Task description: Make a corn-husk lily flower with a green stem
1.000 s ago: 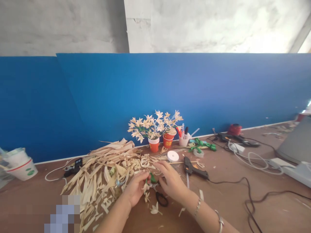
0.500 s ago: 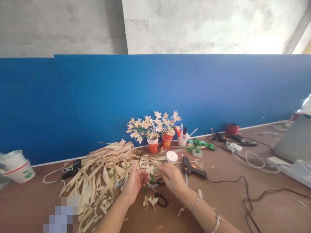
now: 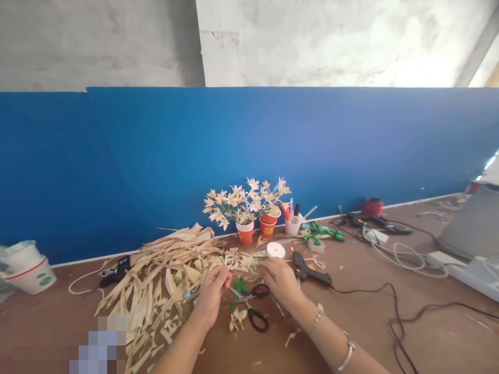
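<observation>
My left hand [image 3: 212, 297] is closed, thumb and fingers pressed together above the edge of the husk pile. What it pinches, if anything, I cannot make out. My right hand [image 3: 281, 283] is also closed in a pinch, its fingertips just in front of the white tape roll [image 3: 276, 250]. A small greenish bit shows by those fingertips, too small to name. Between and below the hands lie open scissors [image 3: 257, 318] with black handles, green tape [image 3: 241, 284] and a pale husk flower [image 3: 237, 319].
Dry corn husks [image 3: 152, 280] heap on the left. Husk flowers [image 3: 249, 200] stand in red paper cups [image 3: 246, 236] at the back. A black glue gun [image 3: 312, 271] lies right, its cord trailing across the table. A power strip [image 3: 463, 272] and white cables are further right.
My hands have moved apart, and the left has closed from a looser curl. The pale flower between them is out of sight. One of the loose flower pieces by the scissors no longer shows.
</observation>
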`<state>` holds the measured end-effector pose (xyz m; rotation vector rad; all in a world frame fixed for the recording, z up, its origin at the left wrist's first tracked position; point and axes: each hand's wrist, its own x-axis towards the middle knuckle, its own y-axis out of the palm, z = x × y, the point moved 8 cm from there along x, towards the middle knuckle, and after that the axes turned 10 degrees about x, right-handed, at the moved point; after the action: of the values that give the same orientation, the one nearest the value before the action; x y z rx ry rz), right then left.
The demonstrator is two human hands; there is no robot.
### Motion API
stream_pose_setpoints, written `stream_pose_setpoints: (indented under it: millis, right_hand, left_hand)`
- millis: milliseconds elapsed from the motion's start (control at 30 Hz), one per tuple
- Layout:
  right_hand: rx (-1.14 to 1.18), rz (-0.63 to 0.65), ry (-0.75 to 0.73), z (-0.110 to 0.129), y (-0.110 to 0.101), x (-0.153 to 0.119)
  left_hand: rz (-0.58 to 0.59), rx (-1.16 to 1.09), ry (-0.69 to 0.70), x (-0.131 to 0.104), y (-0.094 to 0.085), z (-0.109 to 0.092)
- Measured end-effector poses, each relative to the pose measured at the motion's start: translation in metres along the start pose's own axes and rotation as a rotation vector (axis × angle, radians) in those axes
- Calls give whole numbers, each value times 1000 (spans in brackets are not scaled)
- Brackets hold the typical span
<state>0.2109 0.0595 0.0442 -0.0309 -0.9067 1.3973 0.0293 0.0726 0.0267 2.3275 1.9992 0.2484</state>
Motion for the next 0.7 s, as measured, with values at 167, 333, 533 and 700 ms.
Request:
stream_pose_setpoints:
  millis: [167,333,533,700]
  right_hand:
    - [223,-209,244,-29,-21,1]
    - [308,-392,315,-43,-47,1]
    - [-235,-116,258,-44,-38,6]
    - [-420,54,328,-47,-19,2]
  left_hand:
    - [-284,-66,17,6,-32,10]
    - [-461,9,-19,5,-53,15]
    - [-509,82,-9,2,-54,11]
    - [-443,183,43,3,-46,10]
